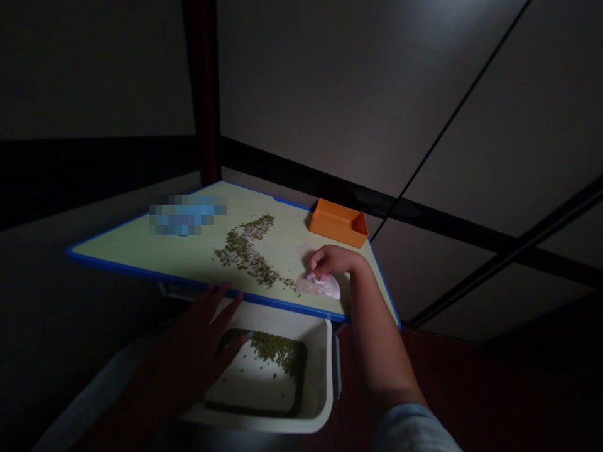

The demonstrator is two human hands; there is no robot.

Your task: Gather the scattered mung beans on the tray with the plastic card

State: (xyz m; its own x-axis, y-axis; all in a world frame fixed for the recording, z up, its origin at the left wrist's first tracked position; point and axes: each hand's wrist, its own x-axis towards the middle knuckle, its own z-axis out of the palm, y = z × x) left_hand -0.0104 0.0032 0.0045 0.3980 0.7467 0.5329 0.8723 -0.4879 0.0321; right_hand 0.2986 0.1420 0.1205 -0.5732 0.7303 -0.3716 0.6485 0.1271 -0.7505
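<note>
My right hand (332,259) is over the right part of a pale board (188,251) with a blue rim, its fingers curled down and pressed together. Beneath the fingertips lies a flat, rounded pink-and-white piece (325,287); whether they grip it or something small on it is hidden. Small green beans (249,251) lie scattered across the board's middle. Dark in shadow, my left hand (207,339) spreads its fingers over the white bin (325,376), close to the board's front edge. More green beans (280,351) gather inside that bin.
An orange open box (336,227) stands at the board's back right edge. Toward the back left is a blurred-out blue item (186,215). Walls or panels rise right behind the board, with a dark red post (205,94) at its far corner.
</note>
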